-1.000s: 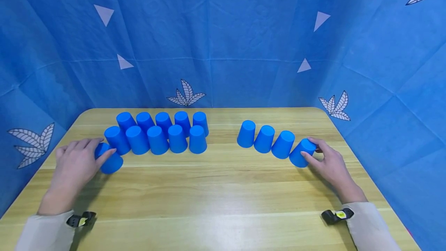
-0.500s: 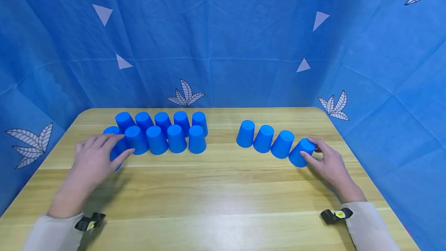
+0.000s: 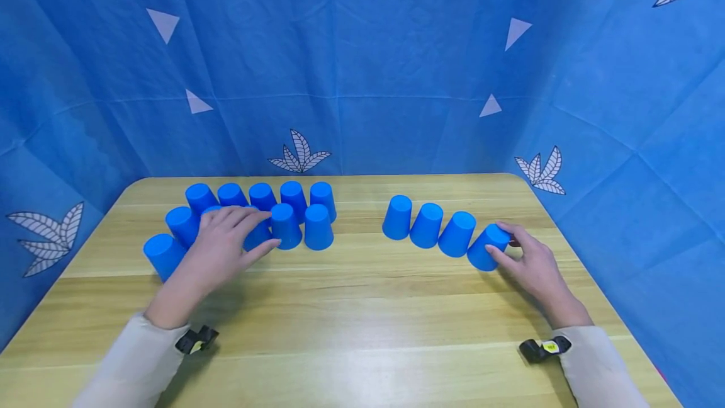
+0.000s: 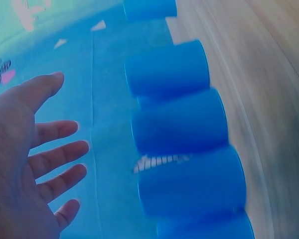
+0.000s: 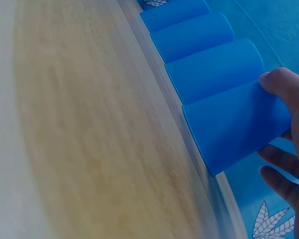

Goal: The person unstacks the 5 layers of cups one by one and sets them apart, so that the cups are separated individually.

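Observation:
Blue plastic cups stand upside down on the table in two groups. My right hand [image 3: 535, 264] holds the nearest cup [image 3: 487, 249] of the right-hand row, thumb at the front and fingers behind. That same held cup [image 5: 234, 127] leans against its neighbour in the right wrist view. My left hand [image 3: 221, 245] hovers over the front row of the left group, fingers spread and holding nothing, covering parts of some cups. A cup [image 3: 285, 226] sits just beyond its fingertips. Clear of the cups in the left wrist view, the left hand [image 4: 20, 154] has its fingers extended.
A back row of cups, including one at its right end [image 3: 323, 199], stands behind the front row. At the left end, a separate cup [image 3: 163, 254] stands nearer me. The wooden table [image 3: 362, 313] runs back to a blue patterned cloth [image 3: 362, 68].
My left hand has let go of the cup at the left end and moved right over the front row. That cup stays standing there. The right hand keeps its hold on its cup.

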The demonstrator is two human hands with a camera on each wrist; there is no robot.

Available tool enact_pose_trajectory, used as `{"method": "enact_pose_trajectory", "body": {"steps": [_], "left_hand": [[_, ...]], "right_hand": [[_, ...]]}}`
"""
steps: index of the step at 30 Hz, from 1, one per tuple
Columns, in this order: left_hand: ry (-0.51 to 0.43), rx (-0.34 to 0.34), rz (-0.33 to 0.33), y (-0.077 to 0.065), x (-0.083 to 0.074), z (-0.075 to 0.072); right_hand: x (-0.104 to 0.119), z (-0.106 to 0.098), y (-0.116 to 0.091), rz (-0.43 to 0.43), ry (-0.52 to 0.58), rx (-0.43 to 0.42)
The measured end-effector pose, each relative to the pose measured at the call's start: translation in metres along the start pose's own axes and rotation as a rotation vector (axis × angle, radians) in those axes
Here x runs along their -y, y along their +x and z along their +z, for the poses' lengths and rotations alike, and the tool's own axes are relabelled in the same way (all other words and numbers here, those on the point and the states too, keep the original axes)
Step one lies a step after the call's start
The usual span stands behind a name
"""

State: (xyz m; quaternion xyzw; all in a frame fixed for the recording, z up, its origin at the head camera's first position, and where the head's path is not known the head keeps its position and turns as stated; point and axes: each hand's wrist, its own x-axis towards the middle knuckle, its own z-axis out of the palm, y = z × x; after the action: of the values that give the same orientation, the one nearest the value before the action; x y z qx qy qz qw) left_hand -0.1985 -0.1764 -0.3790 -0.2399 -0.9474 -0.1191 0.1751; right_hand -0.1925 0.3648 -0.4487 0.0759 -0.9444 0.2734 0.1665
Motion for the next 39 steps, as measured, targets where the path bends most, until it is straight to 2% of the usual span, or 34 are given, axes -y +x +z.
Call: {"method": "enact_pose_trajectory", "body": {"steps": [4,12,20,26,34,39], "left_hand": [[-0.013,0.030,0.044,0.015,-0.016,0.009],[-0.043,0.036,0.167,0.048,-0.054,0.025],[-0.056,0.055,0.198,0.076,-0.080,0.038],[-0.060,0.086,0.212,0.090,-0.097,0.047],[-0.041,0.088,0.234,0.104,-0.110,0.058],[-0.031,0.127,0.222,0.115,-0.115,0.063]], "right_hand": [[0.001,-0.001,0.000,-0.007,-0.004,-0.004],[-0.001,0.000,0.000,-0.023,-0.005,-0.019],[-0.001,-0.001,0.002,-0.121,-0.081,-0.028],[0.003,-0.003,0.003,-0.158,-0.117,-0.031],[0.005,-0.005,0.005,-0.163,-0.125,-0.013],[0.007,-0.006,0.005,-0.250,-0.144,-0.064]]}}
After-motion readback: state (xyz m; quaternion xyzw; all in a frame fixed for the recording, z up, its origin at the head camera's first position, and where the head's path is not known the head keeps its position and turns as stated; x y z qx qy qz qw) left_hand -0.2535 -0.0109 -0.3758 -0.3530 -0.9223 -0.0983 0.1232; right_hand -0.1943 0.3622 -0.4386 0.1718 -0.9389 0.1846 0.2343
